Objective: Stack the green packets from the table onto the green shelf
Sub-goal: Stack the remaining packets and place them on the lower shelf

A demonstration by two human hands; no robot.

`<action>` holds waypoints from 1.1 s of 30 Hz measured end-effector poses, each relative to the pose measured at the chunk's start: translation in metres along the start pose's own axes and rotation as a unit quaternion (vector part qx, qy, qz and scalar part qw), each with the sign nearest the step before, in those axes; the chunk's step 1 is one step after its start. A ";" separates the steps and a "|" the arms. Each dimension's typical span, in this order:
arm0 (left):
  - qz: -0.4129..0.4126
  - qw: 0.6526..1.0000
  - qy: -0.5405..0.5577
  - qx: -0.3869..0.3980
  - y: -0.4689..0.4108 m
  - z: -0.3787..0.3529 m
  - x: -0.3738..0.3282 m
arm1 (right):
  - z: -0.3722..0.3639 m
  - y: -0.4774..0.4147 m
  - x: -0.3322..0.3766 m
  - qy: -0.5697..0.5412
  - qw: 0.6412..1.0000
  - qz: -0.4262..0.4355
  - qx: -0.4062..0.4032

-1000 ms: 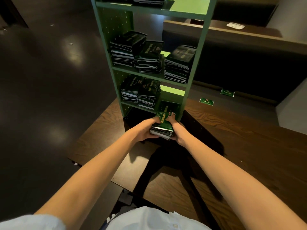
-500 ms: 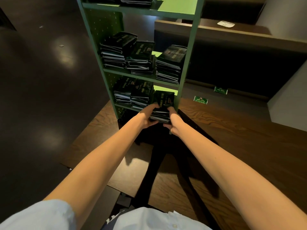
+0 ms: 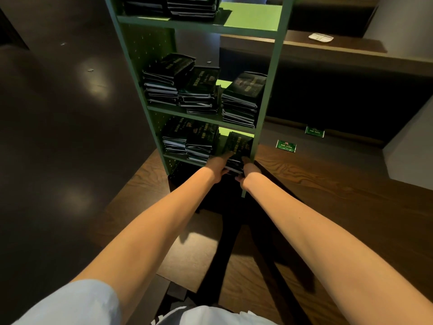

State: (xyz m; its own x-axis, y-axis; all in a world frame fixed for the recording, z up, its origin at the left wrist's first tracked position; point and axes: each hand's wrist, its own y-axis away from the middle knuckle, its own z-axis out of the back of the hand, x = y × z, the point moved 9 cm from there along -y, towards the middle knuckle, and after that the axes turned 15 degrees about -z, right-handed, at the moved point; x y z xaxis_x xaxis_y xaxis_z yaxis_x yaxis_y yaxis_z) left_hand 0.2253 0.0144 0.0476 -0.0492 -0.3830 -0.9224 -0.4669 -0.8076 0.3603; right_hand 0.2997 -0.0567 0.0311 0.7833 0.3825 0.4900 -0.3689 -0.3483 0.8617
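A green shelf [image 3: 267, 95] stands on the wooden table [image 3: 328, 198]. A stack of dark green packets [image 3: 239, 146] sits on the right end of its lower board, held between both hands. My left hand [image 3: 218, 166] grips the stack's left side, and my right hand [image 3: 249, 171] grips its right side by the shelf's front post. Two more stacks [image 3: 189, 139] fill the left of that board. The middle board carries three stacks [image 3: 203, 87], and the top board has more packets [image 3: 187, 5].
Two loose green packets [image 3: 286, 145] [image 3: 315, 131] lie beyond the table on a dark ledge at the right. A long dark counter [image 3: 351, 52] runs behind, with a small white object [image 3: 321, 37] on it. Dark glossy floor spreads to the left.
Both hands have carried the packet stack up from the table and forward onto the right end of the lower shelf board. The camera has moved closer.
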 end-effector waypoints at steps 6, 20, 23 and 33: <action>-0.012 0.999 -0.020 -0.042 -0.007 0.002 0.000 | 0.002 -0.002 -0.007 -0.065 0.997 0.000 -0.030; 0.017 0.982 -0.176 -0.067 -0.012 0.003 0.000 | 0.000 0.002 -0.015 -0.162 0.986 -0.043 -0.011; 0.018 0.990 -0.129 -0.060 -0.010 0.004 0.007 | -0.002 0.003 -0.016 -0.165 0.986 -0.023 -0.004; -0.014 0.977 -0.183 -0.105 0.003 0.023 0.011 | 0.019 0.016 -0.019 -0.028 0.993 0.009 -0.113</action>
State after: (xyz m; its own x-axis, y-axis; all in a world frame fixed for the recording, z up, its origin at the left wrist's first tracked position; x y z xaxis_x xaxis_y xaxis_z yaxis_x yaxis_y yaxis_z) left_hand 0.2032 0.0180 0.0354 -0.3693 -0.2047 -0.9065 -0.2830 -0.9044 0.3195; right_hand 0.2884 -0.0859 0.0326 0.8003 0.3270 0.5026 -0.4805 -0.1516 0.8638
